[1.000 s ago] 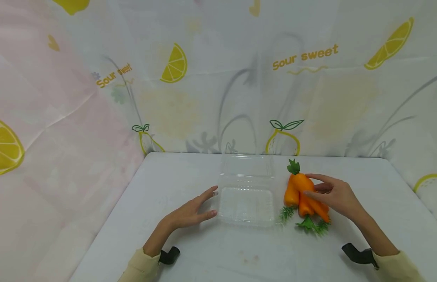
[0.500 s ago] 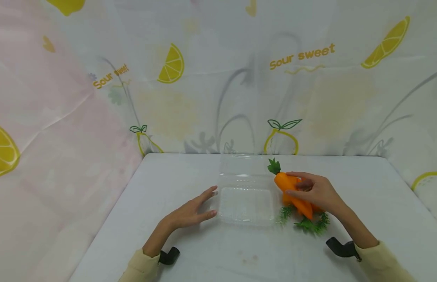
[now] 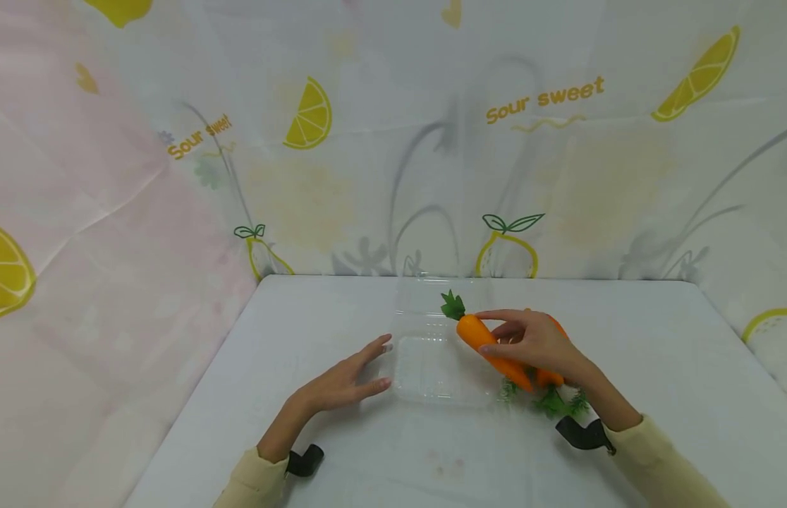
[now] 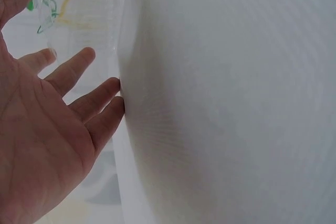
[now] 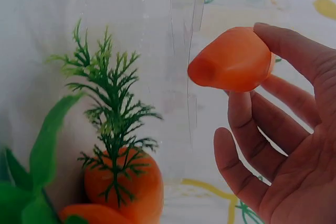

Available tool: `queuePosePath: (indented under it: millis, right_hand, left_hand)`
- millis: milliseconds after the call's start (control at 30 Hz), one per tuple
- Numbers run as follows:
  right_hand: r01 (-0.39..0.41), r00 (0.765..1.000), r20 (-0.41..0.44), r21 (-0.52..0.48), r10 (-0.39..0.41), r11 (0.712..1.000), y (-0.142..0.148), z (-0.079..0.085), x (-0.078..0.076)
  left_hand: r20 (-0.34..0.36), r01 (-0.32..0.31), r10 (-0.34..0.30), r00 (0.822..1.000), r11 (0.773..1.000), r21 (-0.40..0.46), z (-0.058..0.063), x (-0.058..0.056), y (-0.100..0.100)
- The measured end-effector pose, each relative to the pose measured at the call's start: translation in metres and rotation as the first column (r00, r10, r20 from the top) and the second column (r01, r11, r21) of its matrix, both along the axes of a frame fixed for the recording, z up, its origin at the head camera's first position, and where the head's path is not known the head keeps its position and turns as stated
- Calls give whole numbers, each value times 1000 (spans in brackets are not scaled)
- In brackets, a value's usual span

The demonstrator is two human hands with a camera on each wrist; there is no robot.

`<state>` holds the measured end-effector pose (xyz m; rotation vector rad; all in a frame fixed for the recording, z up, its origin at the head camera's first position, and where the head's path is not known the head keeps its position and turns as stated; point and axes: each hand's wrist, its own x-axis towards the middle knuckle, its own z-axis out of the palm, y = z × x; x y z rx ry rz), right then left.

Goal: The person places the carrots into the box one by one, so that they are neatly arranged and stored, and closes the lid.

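Observation:
My right hand (image 3: 541,344) pinches an orange carrot (image 3: 474,333) with a green leafy top between thumb and fingers. The carrot slants over the right side of a clear plastic box (image 3: 425,374), leaves to the far left and tip towards me. In the right wrist view, the held carrot (image 5: 231,61) appears tip first, raised off the table. My left hand (image 3: 343,381) lies at the box's left side, fingers spread. The left wrist view has those fingers (image 4: 97,100) straight beside the clear plastic; whether they touch it I cannot tell.
More orange carrots (image 3: 548,378) with green tops lie right of the box, partly hidden by my right hand and forearm. The box's hinged clear lid (image 3: 425,296) is laid back towards the rear cloth (image 3: 368,176). A white table (image 3: 304,317) lies beneath everything.
My right hand has picked the carrot up from the pile and carried it left, over the box's right side. My left hand has stayed in place.

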<state>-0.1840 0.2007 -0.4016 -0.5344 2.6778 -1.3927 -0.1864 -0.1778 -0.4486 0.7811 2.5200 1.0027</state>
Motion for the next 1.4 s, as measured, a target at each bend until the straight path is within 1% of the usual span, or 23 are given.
queuePosePath:
  millis: [167,267,433,533,733,900,1033,1167,1300,1400]
  right_hand:
    - [-120,992,-30,-10,120,993,-11,1,-5]
    - [-192,980,-49,-5,192,981,-19,-1,-8]
    - [-272,959,-76,5,272,962,-32,-5,-12]
    - [-293,953,-74,23,294,956,-39,-7,-12]
    - [-338,930,-115,103,349,935,-51,-12,-11]
    - [-372,915,-108,151,390,916,-60,-13,-10]
    - [-386,913,-64,188,404,903,-64,-18,-9]
    - [-404,911,-4,198,412,893,-67,-23,-7]
    - [-413,908,16,202,418,888,-69,-27,-5]
    - [-428,901,18,206,434,880,-71,-30,-4]
  left_hand:
    - [4,0,0,1000,1000,6,0,0,0]
    - [15,-2,2,1000,1000,7,0,0,0]
    - [20,-1,1,1000,1000,2,1,0,0]
    - [23,-4,5,1000,1000,-6,1,0,0]
    - [35,-20,21,999,1000,-14,2,0,1]
    - [29,-20,20,999,1000,-16,1,0,0]
    - [26,-13,13,1000,1000,-15,0,0,1]
    - [24,-6,6,1000,1000,-6,0,-1,0]
    - [21,1,-1,1000,1000,-2,-1,-2,0]
    - [26,4,-5,1000,1000,5,-1,-2,-1]
